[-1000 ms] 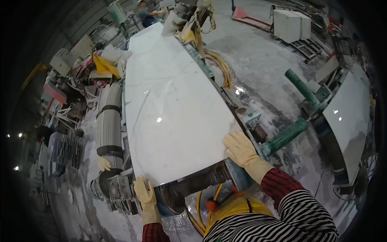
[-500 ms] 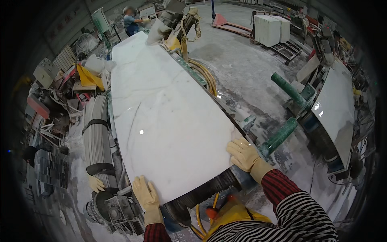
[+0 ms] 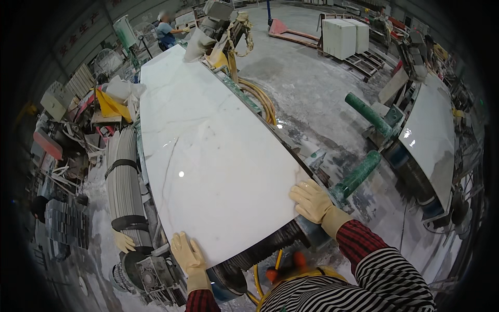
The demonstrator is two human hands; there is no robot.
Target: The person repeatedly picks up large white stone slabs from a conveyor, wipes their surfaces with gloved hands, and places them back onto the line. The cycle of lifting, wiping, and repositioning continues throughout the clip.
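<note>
A large white stone slab (image 3: 228, 156), glossy with faint grey veins, lies on a machine bed and stretches away from me. My left hand (image 3: 188, 255), in a cream rubber glove, rests at its near left corner with the fingers stretched out. At the near right corner my right hand (image 3: 313, 202), gloved alike, lies flat with its fingers over the slab's edge. Neither hand has anything in its fingers. The undersides of both hands are hidden. Below the slab's near end runs a dark ribbed bellows (image 3: 265, 249).
Green rollers (image 3: 358, 174) jut out on the right, before another slab (image 3: 429, 140). Left of the bed are strapped grey strips (image 3: 122, 177) and a spare glove (image 3: 123, 241). Yellow hoses (image 3: 262, 99) lie beside the bed. A person (image 3: 167, 32) stands beyond its far end.
The view has shifted slightly, with more of the back wall showing. Both hands keep about the same places on the slab. Less of the yellow apron shows below.
</note>
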